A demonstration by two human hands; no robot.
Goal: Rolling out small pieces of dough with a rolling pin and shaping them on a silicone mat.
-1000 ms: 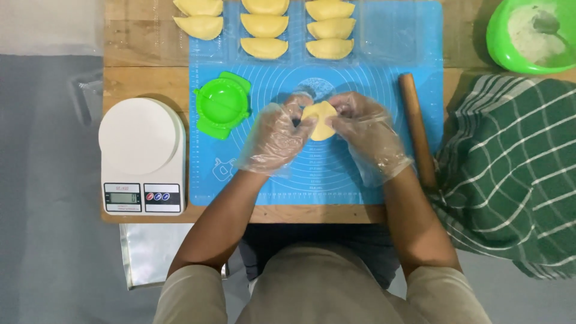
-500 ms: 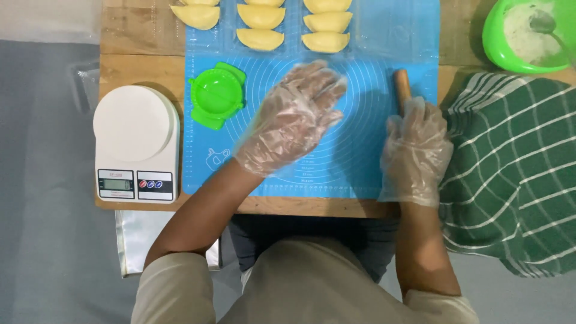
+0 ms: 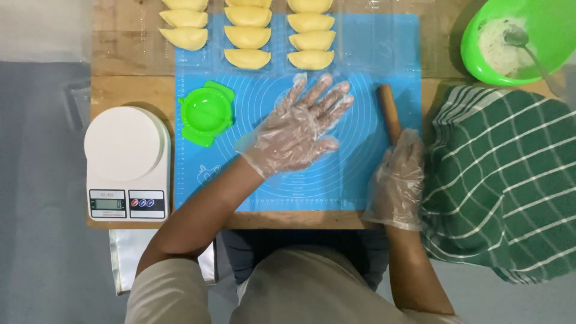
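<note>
A: What takes up the most room?

B: The wooden surface (image 3: 129, 90), and on it a blue silicone mat (image 3: 372, 54). At the right edge lies a green-and-white checked cloth (image 3: 504, 180).

A: And after those?

B: A white kitchen scale (image 3: 126, 162) sits at the left, just beside the mat. A green bowl (image 3: 552, 36) with a white filling and a spoon stands at the top right. A round green dumpling press (image 3: 206, 112) lies on the mat's left part. Rows of folded yellow pastries (image 3: 247, 37) lie along the top.

A: The hands?

B: Both wear clear plastic gloves. The left hand (image 3: 297, 129) lies flat at the middle of the mat, fingers (image 3: 327, 99) spread and released, grasping nothing. The dough piece may sit beneath its palm; I cannot see it.

A: And the right?

B: The right hand (image 3: 399, 180) is at the mat's right edge, fingertips touching the near end of the wooden rolling pin (image 3: 389, 108). Whether they have closed around it, I cannot tell.
</note>
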